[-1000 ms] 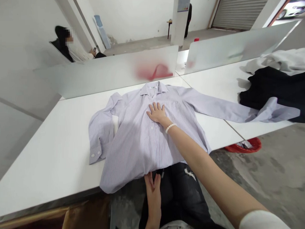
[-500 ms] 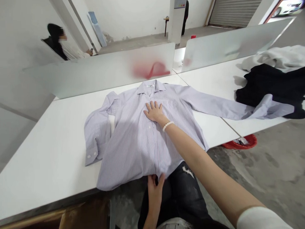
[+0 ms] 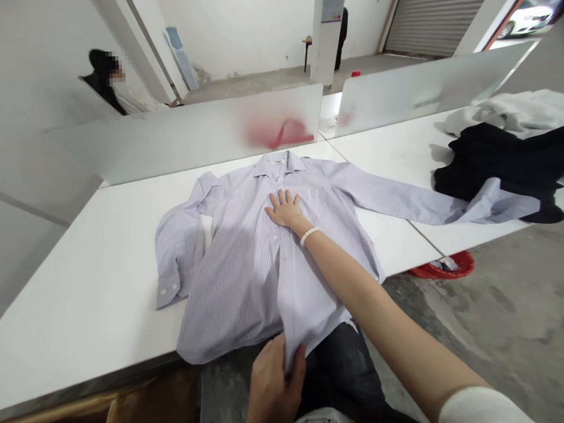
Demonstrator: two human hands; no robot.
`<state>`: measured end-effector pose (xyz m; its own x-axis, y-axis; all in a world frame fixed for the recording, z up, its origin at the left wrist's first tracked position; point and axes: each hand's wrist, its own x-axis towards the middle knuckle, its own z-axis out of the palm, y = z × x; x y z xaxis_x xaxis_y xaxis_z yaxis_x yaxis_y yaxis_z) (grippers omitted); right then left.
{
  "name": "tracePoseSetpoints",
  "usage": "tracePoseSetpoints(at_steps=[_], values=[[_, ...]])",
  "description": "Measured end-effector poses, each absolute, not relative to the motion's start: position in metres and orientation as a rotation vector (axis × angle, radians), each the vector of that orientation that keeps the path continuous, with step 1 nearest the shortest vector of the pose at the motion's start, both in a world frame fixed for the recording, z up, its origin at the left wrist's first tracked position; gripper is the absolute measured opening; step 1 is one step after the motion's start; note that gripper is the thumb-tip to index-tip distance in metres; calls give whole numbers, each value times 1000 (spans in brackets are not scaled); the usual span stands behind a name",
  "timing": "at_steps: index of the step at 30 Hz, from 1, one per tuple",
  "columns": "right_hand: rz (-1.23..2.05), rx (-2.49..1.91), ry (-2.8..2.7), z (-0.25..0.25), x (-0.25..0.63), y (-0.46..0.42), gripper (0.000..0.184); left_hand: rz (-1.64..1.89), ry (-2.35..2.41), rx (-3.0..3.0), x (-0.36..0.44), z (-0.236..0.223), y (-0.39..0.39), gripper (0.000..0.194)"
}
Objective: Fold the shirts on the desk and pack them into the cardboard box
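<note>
While the right hand [image 3: 284, 210] lies flat on the chest of a pale striped dress shirt [image 3: 238, 281], fingers spread, the left hand [image 3: 272, 387] is clamped on the shirt's hem — a fold raised off the table edge; the shirt lies face up on a white table [image 3: 95, 304], one sleeve stretched across a heap of black clothing [image 3: 497, 167].

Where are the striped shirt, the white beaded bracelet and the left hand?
Pale lilac striped long-sleeved shirt [image 3: 238, 287], head view, on the front panel.
White beaded bracelet [image 3: 309, 236], head view, on the beads at the wrist.
Left hand [image 3: 272, 387], head view, on the back of the hand.
</note>
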<state>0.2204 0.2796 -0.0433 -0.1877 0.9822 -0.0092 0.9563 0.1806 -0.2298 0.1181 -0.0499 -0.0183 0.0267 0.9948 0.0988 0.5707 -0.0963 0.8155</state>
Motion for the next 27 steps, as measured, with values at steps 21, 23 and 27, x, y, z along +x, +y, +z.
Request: tracePoseSetpoints(at_steps=[21,23,27], values=[[156,-1862,-2153,-38,229,290,57,751,1074,1064,109,-31,-8,65],[170,-1899,-2135,-29,235,309,49,713,1102,1136,110,-30,-5,58],[129,-1922,-2141,-10,242,356,41,655,1168,1278,109,-33,-1,52]])
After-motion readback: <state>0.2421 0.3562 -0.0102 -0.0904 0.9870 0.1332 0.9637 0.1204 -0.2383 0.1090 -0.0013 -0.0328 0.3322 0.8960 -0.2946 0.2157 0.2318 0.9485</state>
